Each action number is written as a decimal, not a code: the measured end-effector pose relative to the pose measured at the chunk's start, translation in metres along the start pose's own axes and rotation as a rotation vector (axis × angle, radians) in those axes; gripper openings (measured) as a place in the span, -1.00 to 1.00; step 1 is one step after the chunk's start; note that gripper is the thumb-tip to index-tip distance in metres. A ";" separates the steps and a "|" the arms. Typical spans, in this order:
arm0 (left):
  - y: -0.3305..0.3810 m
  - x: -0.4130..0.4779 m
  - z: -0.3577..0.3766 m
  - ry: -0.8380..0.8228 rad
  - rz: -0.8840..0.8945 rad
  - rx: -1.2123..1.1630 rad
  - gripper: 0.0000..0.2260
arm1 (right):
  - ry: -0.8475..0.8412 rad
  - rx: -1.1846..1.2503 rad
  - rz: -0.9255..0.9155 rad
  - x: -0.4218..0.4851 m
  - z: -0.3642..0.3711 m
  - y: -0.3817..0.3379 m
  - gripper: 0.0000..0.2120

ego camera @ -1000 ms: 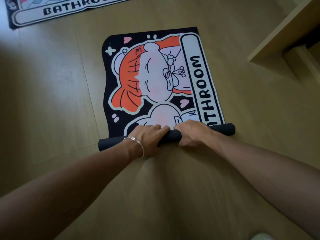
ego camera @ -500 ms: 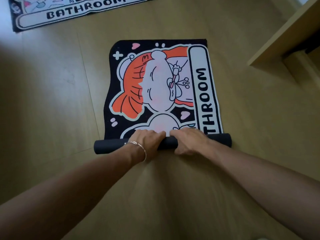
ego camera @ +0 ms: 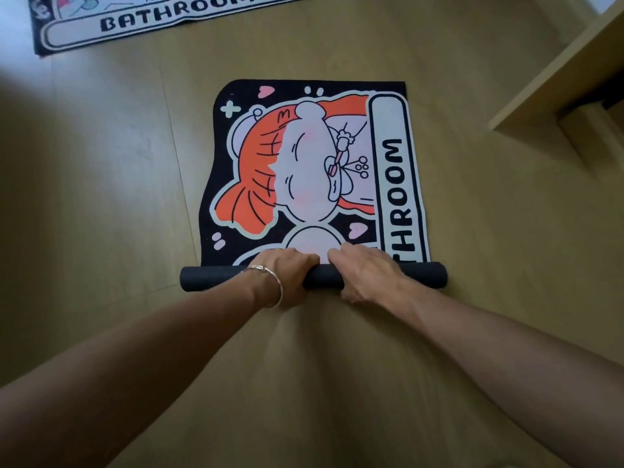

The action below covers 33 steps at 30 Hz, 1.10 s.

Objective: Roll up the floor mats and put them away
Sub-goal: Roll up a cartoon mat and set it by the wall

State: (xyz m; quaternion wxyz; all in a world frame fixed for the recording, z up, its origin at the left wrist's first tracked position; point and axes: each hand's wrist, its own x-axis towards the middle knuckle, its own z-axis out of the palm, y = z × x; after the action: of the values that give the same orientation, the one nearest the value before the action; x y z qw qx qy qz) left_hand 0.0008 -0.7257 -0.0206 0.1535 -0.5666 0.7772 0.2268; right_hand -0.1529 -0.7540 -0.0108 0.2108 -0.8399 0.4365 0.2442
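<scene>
Fingers (ego camera: pixel 304 256) curl over smooth black cylindrical roll (ego camera: pixel 209 278) of printed mat (ego camera: pixel 304 163).

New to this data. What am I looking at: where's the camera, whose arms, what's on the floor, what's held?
No machine here: a person works with two bare hands. The picture comes from a wide-angle camera worn on their head, looking forward and down, so the arms enter from the bottom. On the wooden floor lies a cartoon bathroom mat, black with an orange-haired figure. Its near end is wound into a dark roll. The left hand, with a bracelet at the wrist, and the right hand sit side by side on the middle of that roll, fingers curled over it. A second bathroom mat lies flat at the top left, not yet rolled. A corner of light wooden furniture shows at the top right.
</scene>
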 end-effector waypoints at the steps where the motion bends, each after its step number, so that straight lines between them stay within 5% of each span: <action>1: 0.002 -0.002 0.002 0.035 0.021 0.031 -0.73 | -0.032 0.026 0.008 -0.001 -0.001 0.001 -0.64; 5: 0.009 -0.007 0.007 0.131 0.029 0.093 -0.72 | -0.194 0.173 0.051 0.001 -0.017 0.009 -0.69; 11: 0.005 0.004 -0.013 -0.107 0.051 -0.123 -0.69 | 0.134 -0.014 -0.035 -0.009 0.003 -0.002 -0.68; 17: 0.004 -0.003 -0.003 0.072 0.041 0.106 -0.67 | -0.166 0.179 0.055 -0.001 -0.017 0.012 -0.70; 23: 0.002 0.004 -0.008 -0.048 0.038 -0.056 -0.69 | 0.209 -0.105 -0.052 -0.007 0.008 0.003 -0.64; 29: 0.003 -0.004 -0.002 0.081 0.029 0.103 -0.67 | -0.174 0.153 0.023 0.000 -0.016 0.008 -0.61; 33: -0.003 0.002 -0.011 -0.075 0.040 -0.077 -0.71 | 0.120 -0.034 -0.052 -0.007 -0.003 0.010 -0.61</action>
State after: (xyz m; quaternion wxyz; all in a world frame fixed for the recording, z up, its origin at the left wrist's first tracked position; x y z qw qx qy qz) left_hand 0.0030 -0.7341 -0.0126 0.1561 -0.5476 0.7728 0.2804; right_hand -0.1643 -0.7571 -0.0056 0.1762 -0.8676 0.4220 0.1953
